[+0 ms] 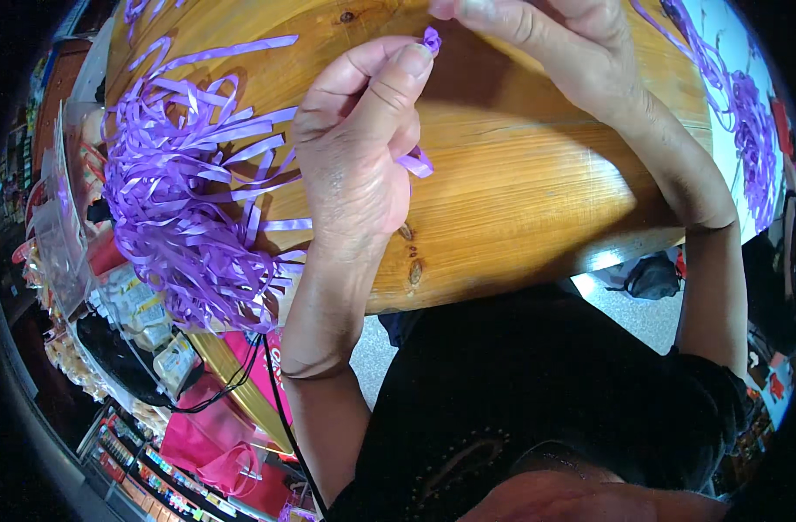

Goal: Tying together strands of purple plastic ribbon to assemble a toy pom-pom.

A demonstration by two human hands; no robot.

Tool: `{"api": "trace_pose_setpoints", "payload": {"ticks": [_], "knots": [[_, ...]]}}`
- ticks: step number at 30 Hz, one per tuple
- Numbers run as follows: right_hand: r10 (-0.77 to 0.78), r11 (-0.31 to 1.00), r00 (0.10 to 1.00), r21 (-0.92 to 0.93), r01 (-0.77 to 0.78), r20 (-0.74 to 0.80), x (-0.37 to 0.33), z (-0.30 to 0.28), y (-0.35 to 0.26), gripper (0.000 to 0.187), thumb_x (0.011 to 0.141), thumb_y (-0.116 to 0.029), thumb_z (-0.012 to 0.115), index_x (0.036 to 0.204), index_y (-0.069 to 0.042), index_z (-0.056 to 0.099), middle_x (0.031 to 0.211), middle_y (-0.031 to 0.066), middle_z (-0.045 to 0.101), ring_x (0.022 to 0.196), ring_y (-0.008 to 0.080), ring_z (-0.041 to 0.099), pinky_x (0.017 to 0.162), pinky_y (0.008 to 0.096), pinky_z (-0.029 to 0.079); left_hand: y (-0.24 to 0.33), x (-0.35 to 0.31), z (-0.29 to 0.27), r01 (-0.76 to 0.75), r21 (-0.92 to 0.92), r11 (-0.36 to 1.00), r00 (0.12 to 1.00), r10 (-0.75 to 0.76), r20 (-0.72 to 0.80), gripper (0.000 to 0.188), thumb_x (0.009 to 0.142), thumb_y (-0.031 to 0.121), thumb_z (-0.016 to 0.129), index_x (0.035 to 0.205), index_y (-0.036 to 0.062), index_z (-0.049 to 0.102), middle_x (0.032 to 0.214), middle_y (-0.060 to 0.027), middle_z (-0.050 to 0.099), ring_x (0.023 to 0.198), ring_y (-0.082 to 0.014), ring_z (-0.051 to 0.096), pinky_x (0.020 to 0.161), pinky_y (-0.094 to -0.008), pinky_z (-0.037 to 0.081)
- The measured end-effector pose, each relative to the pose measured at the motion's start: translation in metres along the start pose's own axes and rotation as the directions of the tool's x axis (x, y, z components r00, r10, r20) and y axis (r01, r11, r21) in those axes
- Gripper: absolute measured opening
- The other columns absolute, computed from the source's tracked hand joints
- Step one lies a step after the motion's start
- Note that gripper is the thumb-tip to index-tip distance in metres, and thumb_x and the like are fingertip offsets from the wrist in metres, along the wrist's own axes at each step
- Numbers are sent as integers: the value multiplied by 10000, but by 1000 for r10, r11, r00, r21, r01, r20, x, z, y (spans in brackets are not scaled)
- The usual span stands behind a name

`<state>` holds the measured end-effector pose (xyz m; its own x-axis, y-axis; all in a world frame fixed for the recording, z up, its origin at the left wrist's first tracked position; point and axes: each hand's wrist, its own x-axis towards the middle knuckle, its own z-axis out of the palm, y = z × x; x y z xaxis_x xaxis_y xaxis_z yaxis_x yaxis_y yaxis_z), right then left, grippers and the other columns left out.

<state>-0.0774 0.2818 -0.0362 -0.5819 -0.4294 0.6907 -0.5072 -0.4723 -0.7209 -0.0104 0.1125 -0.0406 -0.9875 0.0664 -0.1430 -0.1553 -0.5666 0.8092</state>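
Note:
Between the thumb and forefinger of my left hand [359,143] a purple satin ribbon [431,40] is pinched. A small looped or knotted bit of it stands up past the fingertips, and a short ribbon tail [417,163] shows below the curled fingers. My right hand [580,56] is raised to the right of it, thumb and fingertips drawn together at the top edge of the picture. What those fingers hold, if anything, cannot be made out. Both hands are above a varnished wooden table [502,200].
A large heap of loose purple ribbons [180,200] covers the table's left side, strands reaching toward my left wrist. More purple ribbons [752,139] lie on a white surface at the far right. Beyond the left edge are a pink bag [215,448], packages [141,304] and a black cable [280,404].

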Motion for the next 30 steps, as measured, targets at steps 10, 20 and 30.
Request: {"api": "trace_pose_setpoints", "payload": {"ticks": [10,20,30], "knots": [[-429,342,742,-668,661,515,14,-11,-2,276,725,-142,716,960,-6,668,835,52,624,723,148,570,620,262,422,0,-3,9,-43,218,975,999,46,-9,196,833,185,660,893,5,613,578,68,418,462,-24,293,437,-197,220],[108,510,960,-843,168,257,18,-4,-42,90,710,-73,654,787,-31,631,757,63,584,690,173,561,622,266,424,5,-1,7,-275,369,888,949,312,-44,73,817,47,657,877,5,663,674,31,582,493,7,381,423,-159,264],[126,632,975,-773,65,185,24,-2,-52,209,753,-99,702,909,19,630,878,126,623,815,245,612,673,307,501,8,-2,4,-243,413,877,953,295,-67,124,802,98,670,872,-3,659,570,52,486,460,-26,328,429,-196,210]]}}
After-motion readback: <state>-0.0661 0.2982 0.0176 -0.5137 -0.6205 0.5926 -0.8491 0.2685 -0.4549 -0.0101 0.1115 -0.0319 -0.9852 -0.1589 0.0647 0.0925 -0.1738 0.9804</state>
